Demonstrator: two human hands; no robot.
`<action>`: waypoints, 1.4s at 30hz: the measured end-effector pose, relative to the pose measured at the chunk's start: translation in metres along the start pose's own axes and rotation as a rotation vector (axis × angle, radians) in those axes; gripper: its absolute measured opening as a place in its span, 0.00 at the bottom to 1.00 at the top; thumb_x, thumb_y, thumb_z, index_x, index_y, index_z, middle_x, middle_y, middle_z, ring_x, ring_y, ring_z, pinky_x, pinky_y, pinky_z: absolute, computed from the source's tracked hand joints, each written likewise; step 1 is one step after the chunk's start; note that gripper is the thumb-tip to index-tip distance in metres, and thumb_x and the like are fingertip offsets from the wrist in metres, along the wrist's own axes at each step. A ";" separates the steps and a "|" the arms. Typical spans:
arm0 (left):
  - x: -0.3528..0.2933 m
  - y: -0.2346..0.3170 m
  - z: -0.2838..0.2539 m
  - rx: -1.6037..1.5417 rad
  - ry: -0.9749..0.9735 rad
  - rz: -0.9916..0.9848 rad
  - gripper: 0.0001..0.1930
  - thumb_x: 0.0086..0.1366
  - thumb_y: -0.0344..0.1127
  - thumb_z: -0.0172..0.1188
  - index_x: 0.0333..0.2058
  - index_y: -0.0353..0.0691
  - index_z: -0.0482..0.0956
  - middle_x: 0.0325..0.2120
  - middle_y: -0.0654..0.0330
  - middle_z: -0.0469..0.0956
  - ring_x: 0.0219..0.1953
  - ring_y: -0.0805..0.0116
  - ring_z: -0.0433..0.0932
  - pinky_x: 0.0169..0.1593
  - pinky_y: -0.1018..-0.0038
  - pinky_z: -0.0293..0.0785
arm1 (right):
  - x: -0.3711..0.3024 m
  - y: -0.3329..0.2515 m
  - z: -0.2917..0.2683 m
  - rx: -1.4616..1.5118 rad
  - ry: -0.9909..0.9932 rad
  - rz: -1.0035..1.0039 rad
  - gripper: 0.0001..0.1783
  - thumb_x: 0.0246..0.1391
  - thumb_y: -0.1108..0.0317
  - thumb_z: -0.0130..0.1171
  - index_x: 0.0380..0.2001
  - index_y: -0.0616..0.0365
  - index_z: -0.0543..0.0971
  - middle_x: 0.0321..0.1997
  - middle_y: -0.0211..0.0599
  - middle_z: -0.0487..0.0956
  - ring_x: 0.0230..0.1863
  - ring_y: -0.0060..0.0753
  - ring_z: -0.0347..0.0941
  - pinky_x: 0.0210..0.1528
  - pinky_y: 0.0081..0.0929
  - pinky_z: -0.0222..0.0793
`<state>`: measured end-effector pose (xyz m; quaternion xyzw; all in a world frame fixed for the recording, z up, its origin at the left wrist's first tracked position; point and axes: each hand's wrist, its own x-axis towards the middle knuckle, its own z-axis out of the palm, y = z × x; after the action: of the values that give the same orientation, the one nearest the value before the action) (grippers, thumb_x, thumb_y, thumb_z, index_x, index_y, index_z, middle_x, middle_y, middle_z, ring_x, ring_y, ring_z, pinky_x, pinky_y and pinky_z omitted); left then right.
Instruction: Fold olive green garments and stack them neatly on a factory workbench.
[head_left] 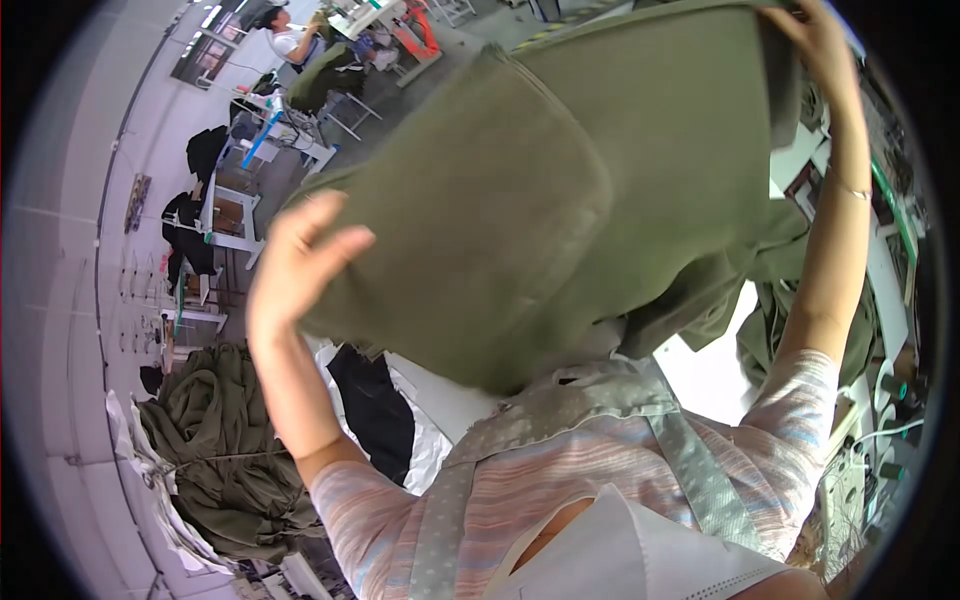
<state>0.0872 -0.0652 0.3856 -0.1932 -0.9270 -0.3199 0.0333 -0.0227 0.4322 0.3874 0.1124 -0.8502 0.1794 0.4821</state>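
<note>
A large olive-green garment (690, 150) with a curved seam is spread in the air before me, slightly blurred by motion. At its upper right corner, my right hand (805, 30) is raised high and closed on the cloth, with some fingers cut off by the picture's rim. My left hand (300, 255) is by the garment's left side, thumb and fingers apart. It overlaps the cloth in the picture, and I see no fold pinched in it. The garment's lower part hangs in folds above the white table (440, 400) close to my body.
On the left lies a heap of olive cloth (235, 450), with a black cloth piece (375, 410) beside it. Green thread spools (890, 385) stand at the far right. Beyond are sewing workstations (290, 135) and a seated person (295, 45) handling cloth.
</note>
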 end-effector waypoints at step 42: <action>-0.007 -0.068 0.030 1.116 0.361 -0.511 0.26 0.67 0.54 0.44 0.59 0.48 0.64 0.59 0.57 0.64 0.61 0.54 0.60 0.64 0.52 0.48 | -0.262 -0.070 0.162 0.465 -0.396 0.336 0.19 0.45 0.78 0.52 0.41 0.47 0.80 0.57 0.36 0.70 0.50 0.41 0.72 0.48 0.32 0.71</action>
<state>0.0700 -0.0984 0.3212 0.1373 -0.9506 0.1856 0.2073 0.0103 0.3064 0.0993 0.1104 -0.8703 0.4196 0.2331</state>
